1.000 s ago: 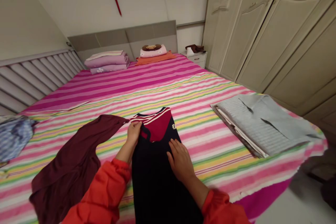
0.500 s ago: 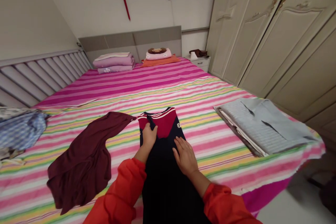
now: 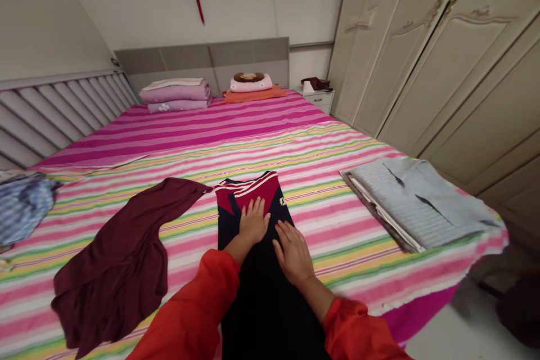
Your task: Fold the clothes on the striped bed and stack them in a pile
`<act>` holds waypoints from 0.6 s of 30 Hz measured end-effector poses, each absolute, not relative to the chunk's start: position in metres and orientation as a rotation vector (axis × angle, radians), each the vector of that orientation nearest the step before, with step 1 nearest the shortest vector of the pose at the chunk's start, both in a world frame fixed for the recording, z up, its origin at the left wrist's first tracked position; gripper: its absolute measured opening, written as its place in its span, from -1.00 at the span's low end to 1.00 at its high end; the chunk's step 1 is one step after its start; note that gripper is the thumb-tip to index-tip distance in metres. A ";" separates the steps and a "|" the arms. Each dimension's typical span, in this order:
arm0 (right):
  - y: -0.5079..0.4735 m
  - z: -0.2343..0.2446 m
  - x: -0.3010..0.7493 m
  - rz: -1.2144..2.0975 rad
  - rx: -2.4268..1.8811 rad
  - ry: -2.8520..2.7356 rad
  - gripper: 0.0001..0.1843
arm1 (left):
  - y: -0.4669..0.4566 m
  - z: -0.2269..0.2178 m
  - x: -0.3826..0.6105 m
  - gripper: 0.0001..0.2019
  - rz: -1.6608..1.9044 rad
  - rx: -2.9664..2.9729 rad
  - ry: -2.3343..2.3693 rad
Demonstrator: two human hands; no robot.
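A long, narrow dark navy garment (image 3: 270, 304) with a red panel and white stripes at its far end lies on the striped bedsheet in front of me. My left hand (image 3: 254, 220) rests flat on it just below the red part, fingers spread. Beside it, my right hand (image 3: 293, 252) lies flat along the garment's right edge, fingers stretched out. Neither hand grips the cloth. To the left, apart from the navy garment over most of its length, a maroon garment (image 3: 122, 264) is spread out loosely.
A stack of folded clothes with a light blue one on top (image 3: 405, 197) lies at the right edge of the bed. Blue checked cloth (image 3: 25, 208) is at the far left. Folded purple bedding (image 3: 177, 93) and an orange cloth (image 3: 257, 94) sit by the headboard (image 3: 244, 59). A wardrobe (image 3: 442, 67) stands at right.
My left hand has let go of the fabric at the collar end and moved right, now flat on the garment. My right hand stays nearly in place. The view has shifted slightly.
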State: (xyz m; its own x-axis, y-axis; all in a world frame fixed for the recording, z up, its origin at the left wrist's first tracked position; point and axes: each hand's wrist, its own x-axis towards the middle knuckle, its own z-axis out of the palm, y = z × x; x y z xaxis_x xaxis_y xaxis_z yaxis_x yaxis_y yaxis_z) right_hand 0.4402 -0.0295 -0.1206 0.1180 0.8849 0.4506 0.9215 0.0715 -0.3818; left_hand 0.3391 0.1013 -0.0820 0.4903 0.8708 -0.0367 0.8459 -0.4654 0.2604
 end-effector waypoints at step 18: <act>-0.032 -0.121 0.441 -0.039 -1.818 -1.750 -0.53 | 0.192 -0.086 0.417 -0.35 0.060 2.629 1.155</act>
